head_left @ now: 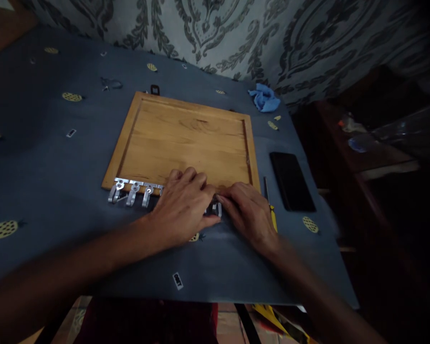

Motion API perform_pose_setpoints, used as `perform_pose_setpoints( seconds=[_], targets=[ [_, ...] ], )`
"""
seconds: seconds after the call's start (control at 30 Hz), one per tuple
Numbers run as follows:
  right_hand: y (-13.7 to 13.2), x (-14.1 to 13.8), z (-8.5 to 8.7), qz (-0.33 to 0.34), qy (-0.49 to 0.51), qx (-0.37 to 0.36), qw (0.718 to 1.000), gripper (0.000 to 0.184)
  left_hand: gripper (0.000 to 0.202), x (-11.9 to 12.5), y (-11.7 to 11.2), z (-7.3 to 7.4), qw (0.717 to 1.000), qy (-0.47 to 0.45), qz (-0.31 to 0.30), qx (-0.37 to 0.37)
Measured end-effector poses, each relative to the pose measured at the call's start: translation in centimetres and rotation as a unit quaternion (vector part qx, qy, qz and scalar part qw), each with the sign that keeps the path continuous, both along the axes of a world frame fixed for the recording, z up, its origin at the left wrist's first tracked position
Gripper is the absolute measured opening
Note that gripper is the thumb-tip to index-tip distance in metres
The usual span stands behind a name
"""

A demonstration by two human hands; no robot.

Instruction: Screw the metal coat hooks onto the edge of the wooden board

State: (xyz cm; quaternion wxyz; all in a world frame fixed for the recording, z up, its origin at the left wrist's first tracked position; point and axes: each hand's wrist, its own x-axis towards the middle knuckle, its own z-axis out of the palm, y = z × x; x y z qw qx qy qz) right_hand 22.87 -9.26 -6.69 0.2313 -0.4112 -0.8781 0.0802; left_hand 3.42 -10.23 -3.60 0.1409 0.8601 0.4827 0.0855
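Observation:
A framed wooden board (pixel 186 136) lies flat on the table, with a row of silver metal hooks (pixel 149 192) along its near edge. Over the right part of that row, my left hand (pixel 184 205) is bent with its knuckles up. Its thumb and forefinger close about a metal hook (pixel 218 209) near the right end. My right hand (pixel 249 212) rests by the board's near right corner, thumb and forefinger pinched at the same hook. What sits between those fingertips is too small to make out. The hooks under my left hand are hidden.
Right of the board lie a yellow-handled screwdriver (pixel 273 217), partly behind my right hand, and a black phone (pixel 293 181). A crumpled blue cloth (pixel 264 98) is at the back right. A small dark buckle-like piece (pixel 155 90) sits behind the board. The table's cover (pixel 57 177) has pineapple prints.

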Motion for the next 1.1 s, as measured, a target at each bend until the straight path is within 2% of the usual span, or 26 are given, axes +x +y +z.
perform_pose_setpoints(
  seconds=[0.37,0.63,0.8,0.87,1.0,1.1],
  targets=[
    [-0.6,0.2,-0.3,-0.022,0.035,-0.028,0.999,0.023,0.035,0.0,0.0,0.2,1.0,0.004,0.0,-0.005],
    [-1.1,0.5,-0.2,-0.003,0.025,0.009,1.0,0.02,0.035,0.0,0.0,0.2,1.0,0.006,0.0,-0.005],
    [-1.7,0.9,0.0,0.012,0.05,-0.027,0.998,0.021,0.035,-0.1,-0.1,0.0,1.0,-0.005,0.002,0.013],
    [-2.2,1.1,0.0,-0.002,0.049,-0.007,0.999,0.022,0.035,-0.1,-0.1,0.0,1.0,-0.007,0.001,0.016],
    [-3.6,1.5,-0.1,-0.053,0.019,0.078,0.995,0.01,0.035,0.0,-0.1,0.0,1.0,-0.007,0.003,0.014],
    [-4.6,1.5,-0.4,-0.072,-0.015,0.067,0.995,0.014,0.035,0.0,-0.1,0.0,1.0,-0.007,0.001,0.011]
  ],
)
